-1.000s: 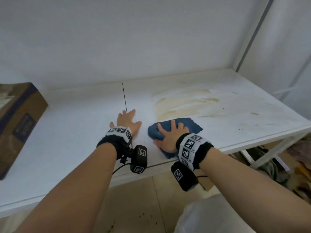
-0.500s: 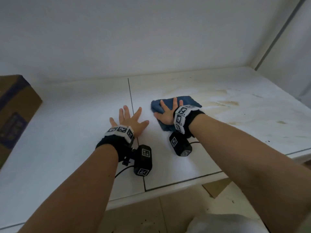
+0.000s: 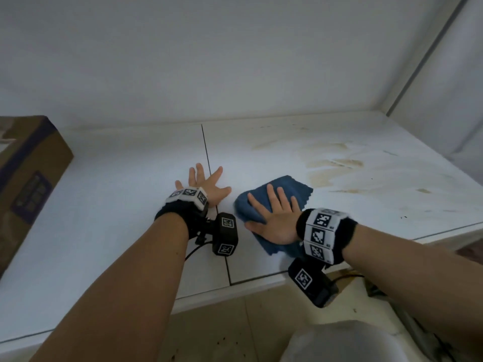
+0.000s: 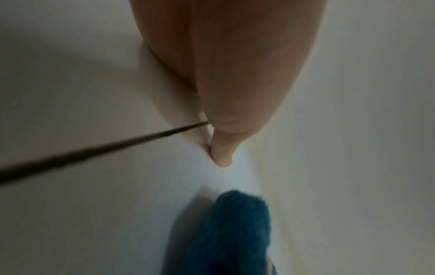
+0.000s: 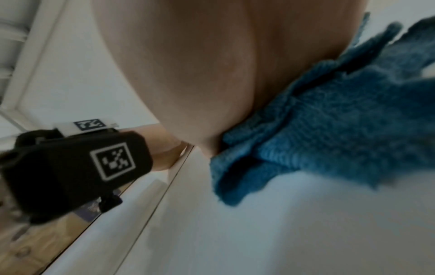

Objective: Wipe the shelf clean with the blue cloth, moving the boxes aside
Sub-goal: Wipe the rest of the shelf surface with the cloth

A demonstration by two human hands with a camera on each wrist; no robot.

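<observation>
One cardboard box (image 3: 28, 178) sits at the far left of the white shelf (image 3: 117, 205). Beside the shelf's seam, the left hand (image 3: 206, 185) lies flat with fingers spread, grasping nothing. Just to its right, the right hand (image 3: 274, 218) presses straight fingers onto the blue cloth (image 3: 287, 189), near tan stains (image 3: 332, 165).

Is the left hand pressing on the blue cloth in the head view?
No: the left hand lies flat on the bare shelf, while the right hand presses the blue cloth.

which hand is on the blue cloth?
The right hand: it presses flat, fingers spread, on the blue cloth. The left hand lies flat on the bare shelf, beside the cloth.
</observation>
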